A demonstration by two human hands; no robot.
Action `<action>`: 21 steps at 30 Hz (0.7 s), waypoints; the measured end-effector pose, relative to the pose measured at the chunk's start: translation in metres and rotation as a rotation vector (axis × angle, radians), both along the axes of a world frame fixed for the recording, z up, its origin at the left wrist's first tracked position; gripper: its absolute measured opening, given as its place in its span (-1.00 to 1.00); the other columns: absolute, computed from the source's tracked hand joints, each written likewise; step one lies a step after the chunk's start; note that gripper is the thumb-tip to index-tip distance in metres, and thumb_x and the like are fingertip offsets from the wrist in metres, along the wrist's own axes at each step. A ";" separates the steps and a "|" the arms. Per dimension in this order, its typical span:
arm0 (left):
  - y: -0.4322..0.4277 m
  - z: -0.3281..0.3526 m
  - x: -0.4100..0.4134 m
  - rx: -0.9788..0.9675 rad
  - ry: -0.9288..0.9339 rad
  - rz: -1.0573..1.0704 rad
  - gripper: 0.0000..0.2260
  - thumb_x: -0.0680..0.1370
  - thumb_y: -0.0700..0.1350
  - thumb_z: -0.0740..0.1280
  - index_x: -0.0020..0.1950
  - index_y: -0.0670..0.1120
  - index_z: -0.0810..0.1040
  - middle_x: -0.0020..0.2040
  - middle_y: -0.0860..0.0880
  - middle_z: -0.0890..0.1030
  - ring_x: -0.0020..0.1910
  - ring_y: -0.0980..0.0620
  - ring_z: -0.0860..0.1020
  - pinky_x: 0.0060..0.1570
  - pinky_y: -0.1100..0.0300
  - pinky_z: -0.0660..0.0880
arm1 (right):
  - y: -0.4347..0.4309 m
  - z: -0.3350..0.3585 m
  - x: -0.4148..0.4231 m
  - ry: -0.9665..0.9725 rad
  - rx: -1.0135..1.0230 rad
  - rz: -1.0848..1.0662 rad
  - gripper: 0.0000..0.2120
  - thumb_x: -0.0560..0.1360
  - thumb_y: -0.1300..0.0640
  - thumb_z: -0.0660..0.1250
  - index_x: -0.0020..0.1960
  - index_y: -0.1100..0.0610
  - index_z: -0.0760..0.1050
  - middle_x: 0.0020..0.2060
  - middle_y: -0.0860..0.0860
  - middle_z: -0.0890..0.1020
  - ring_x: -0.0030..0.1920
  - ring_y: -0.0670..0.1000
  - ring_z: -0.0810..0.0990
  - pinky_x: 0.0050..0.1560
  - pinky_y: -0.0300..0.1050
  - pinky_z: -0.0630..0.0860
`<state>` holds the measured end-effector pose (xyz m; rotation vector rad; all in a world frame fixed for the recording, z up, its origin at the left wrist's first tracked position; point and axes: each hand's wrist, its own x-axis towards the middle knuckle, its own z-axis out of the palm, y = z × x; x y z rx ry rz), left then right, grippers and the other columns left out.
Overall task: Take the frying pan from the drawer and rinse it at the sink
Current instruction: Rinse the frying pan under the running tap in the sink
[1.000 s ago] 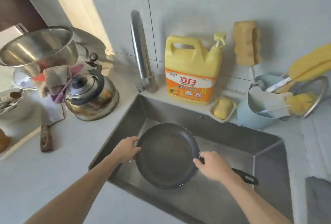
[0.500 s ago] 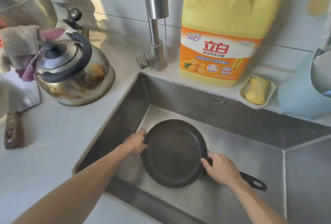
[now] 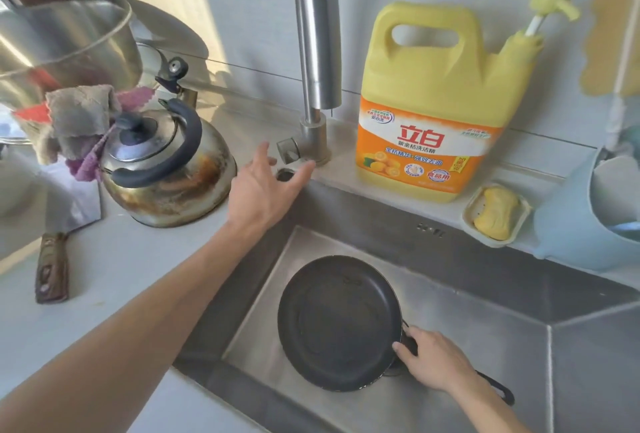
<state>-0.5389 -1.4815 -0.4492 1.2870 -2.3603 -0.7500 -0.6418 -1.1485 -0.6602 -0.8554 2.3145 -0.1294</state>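
A black frying pan point(image 3: 341, 323) lies in the steel sink point(image 3: 485, 297), its handle pointing to the lower right. My right hand point(image 3: 433, 360) grips the handle where it joins the pan's rim. My left hand point(image 3: 265, 187) is raised off the pan, fingers spread, right beside the steel faucet point(image 3: 317, 52) and its side lever point(image 3: 289, 152). The fingers are close to the lever; whether they touch it I cannot tell. No water is running.
A yellow detergent jug point(image 3: 440, 103) and a soap dish point(image 3: 497, 214) stand on the sink's back ledge, a light blue holder point(image 3: 575, 232) to the right. A steel kettle point(image 3: 162, 162), rags, a steel bowl point(image 3: 65, 38) and a cleaver point(image 3: 52, 270) crowd the left counter.
My left hand has let go of the pan's rim and moved up and back to the faucet lever. The right hand stays on the handle and the pan rests in the sink.
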 end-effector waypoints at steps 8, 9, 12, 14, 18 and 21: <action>-0.018 0.018 -0.017 0.029 0.018 -0.011 -0.63 0.54 0.20 0.40 0.03 -0.10 0.74 0.08 -0.15 0.80 0.04 -0.23 0.75 0.07 -0.13 0.70 | -0.006 0.004 -0.007 -0.043 0.037 0.023 -0.74 0.64 -0.30 0.22 -0.03 -0.14 0.47 -0.09 -0.11 0.61 0.01 0.09 0.62 -0.07 0.00 0.49; -0.019 0.019 -0.017 0.056 0.019 -0.010 -0.64 0.52 0.18 0.40 0.02 -0.10 0.75 0.05 -0.14 0.81 0.00 -0.24 0.76 0.05 -0.15 0.72 | -0.006 0.005 -0.008 -0.045 0.039 0.028 -0.73 0.65 -0.30 0.22 0.03 -0.14 0.52 -0.07 -0.10 0.63 0.00 0.08 0.61 -0.06 0.00 0.50; -0.025 0.017 -0.014 0.108 0.033 -0.020 -0.64 0.45 0.17 0.36 -0.02 -0.07 0.77 -0.02 -0.10 0.83 -0.07 -0.21 0.79 0.02 -0.14 0.75 | -0.005 0.004 -0.009 -0.061 0.036 0.029 -0.76 0.65 -0.29 0.23 0.00 -0.16 0.48 -0.02 -0.08 0.68 0.00 0.07 0.61 -0.09 0.00 0.49; -0.032 0.012 -0.012 0.137 0.059 -0.038 -0.68 0.47 0.11 0.35 0.02 -0.04 0.78 -0.02 -0.04 0.82 -0.08 -0.18 0.80 0.04 -0.12 0.77 | -0.005 0.003 -0.009 -0.069 0.045 0.024 -0.74 0.65 -0.29 0.23 -0.10 -0.18 0.42 -0.08 -0.10 0.66 -0.04 0.07 0.60 -0.15 -0.04 0.46; -0.042 0.007 -0.010 0.162 0.061 -0.118 -0.71 0.59 -0.02 0.34 0.19 -0.05 0.78 -0.01 0.03 0.82 -0.14 -0.19 0.82 -0.01 -0.12 0.79 | -0.006 0.000 -0.010 -0.099 0.052 0.005 -0.76 0.65 -0.28 0.24 -0.03 -0.18 0.54 -0.14 -0.13 0.63 -0.06 0.05 0.61 -0.14 -0.06 0.50; -0.044 0.005 -0.012 0.195 0.087 -0.123 -0.69 0.65 -0.01 0.37 0.34 -0.08 0.72 0.18 0.07 0.77 -0.08 -0.18 0.82 -0.01 -0.12 0.80 | -0.007 0.000 -0.010 -0.110 0.057 -0.003 -0.63 0.63 -0.29 0.24 0.22 -0.10 0.64 -0.08 -0.09 0.68 -0.01 0.06 0.65 0.02 0.00 0.59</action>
